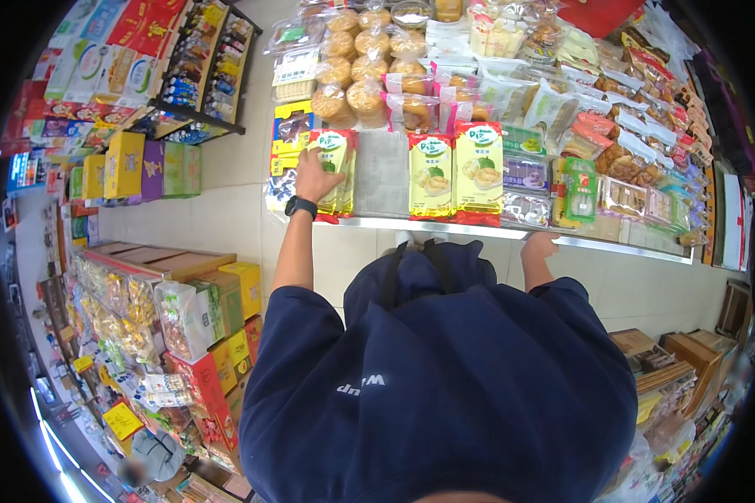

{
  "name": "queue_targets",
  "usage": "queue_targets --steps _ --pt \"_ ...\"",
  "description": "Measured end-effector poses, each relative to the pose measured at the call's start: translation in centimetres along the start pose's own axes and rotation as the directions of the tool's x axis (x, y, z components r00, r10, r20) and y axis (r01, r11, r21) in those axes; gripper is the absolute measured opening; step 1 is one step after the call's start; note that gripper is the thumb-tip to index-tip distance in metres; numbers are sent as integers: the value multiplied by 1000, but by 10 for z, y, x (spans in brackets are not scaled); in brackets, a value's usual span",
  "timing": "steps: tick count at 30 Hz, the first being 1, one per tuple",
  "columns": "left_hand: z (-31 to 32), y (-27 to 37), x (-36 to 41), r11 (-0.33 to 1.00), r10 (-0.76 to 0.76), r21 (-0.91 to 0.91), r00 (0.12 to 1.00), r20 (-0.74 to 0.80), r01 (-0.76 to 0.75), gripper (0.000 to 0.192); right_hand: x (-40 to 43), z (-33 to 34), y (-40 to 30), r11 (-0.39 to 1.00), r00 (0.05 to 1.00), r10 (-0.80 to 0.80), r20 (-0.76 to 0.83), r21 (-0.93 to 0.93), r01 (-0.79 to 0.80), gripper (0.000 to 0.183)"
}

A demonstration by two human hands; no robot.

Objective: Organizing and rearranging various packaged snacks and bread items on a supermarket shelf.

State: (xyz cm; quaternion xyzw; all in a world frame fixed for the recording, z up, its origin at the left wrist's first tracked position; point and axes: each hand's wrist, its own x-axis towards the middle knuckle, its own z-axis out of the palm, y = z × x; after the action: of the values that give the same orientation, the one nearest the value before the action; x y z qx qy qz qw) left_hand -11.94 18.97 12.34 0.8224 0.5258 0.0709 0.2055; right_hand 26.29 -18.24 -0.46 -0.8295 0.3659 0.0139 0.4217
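Note:
My left hand (pixel 319 178), with a dark watch on the wrist, lies over the left edge of a yellow-and-red pastry packet (pixel 338 200). Its thumb is on the packet's face and its fingers reach along the left side. Another such packet shows partly from beneath, on the right. Across a strip of bare grey display surface (pixel 382 176) stand two matching packets, a left one (pixel 431 179) and a right one (pixel 479 173). My right hand (pixel 541 245) is at the metal front edge (pixel 579 244) of the display table, its fingers partly hidden.
Behind the packets are stacked round pastries (pixel 370 69) in clear wrap and bagged breads (pixel 553 104). Clear plastic boxes (pixel 525 173) sit to the right. A bottle rack (pixel 207 69) and stacked cartons (pixel 126 166) stand left. Another person (pixel 157 456) is at the lower left.

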Motion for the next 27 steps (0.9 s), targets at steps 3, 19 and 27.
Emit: queue_targets --steps 3,19,27 --pt "10 1 0 998 -43 48 999 -14 43 85 -7 -5 -5 998 1000 -2 29 -65 4 68" --pt "24 11 -3 995 -69 56 986 -149 78 89 -7 -9 0 997 996 -70 49 -30 72 70" --pt "103 164 -39 983 179 -30 981 -74 -181 91 -7 -3 -1 994 994 -106 -12 2 106 67"
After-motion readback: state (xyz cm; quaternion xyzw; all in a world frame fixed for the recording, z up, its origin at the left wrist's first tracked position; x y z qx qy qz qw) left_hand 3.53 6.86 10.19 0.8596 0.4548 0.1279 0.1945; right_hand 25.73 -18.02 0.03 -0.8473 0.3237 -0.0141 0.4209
